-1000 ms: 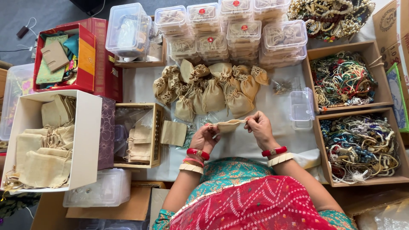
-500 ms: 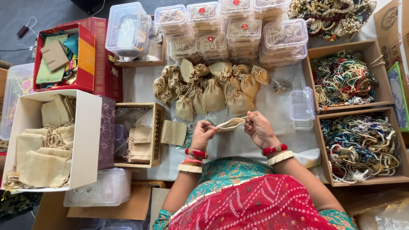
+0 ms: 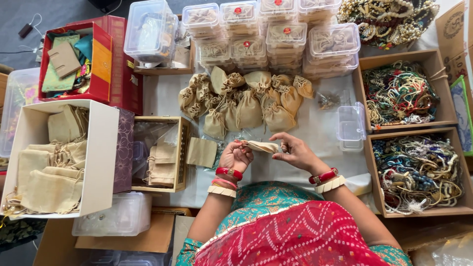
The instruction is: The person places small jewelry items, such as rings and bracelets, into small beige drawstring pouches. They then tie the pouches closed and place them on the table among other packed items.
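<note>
Hands [image 3: 235, 156] [image 3: 294, 151], small beige pouch [image 3: 262, 146] between

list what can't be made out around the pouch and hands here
Head view only:
- Pouch contents: cloth and fingers cover them.
- Left hand fingertips: curled under the pouch end.
- What the right hand pinches: too small.
- Lidded boxes contents: blurred by plastic.
- Bead heap: cut by top edge.

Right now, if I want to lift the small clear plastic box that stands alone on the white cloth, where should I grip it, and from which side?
Grip the small clear box by its two long side walls, coming from above. It sits flat and apart from the pouches; the wooden tray stands close on its right.
</note>
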